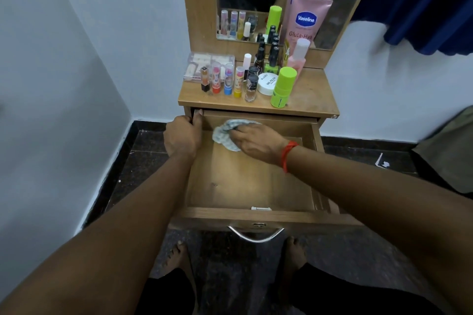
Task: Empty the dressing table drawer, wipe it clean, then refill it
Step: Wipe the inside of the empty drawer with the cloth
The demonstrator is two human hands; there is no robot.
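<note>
My left hand hooks its curled fingers over the left side wall of the pulled-out drawer, near its far corner, bracing it. My right hand bunches the checked cloth under bent fingers and presses it onto the drawer floor, just beside my left fingers. As I judge it, the wiping is under way, and to do it well I should keep my left grip firm so the drawer does not slide, work the cloth into the far corners first, then draw it towards me in overlapping strokes along the bare wood nearer my wrists. Beyond my fingertips, on the tabletop, wait the things to go back. I count one clear box, one dark-based lipstick, three bright capped sticks, one white jar, one green stick, one pink bottle and one pink tube. The dark little bottles stand too crowded for me to count.
</note>
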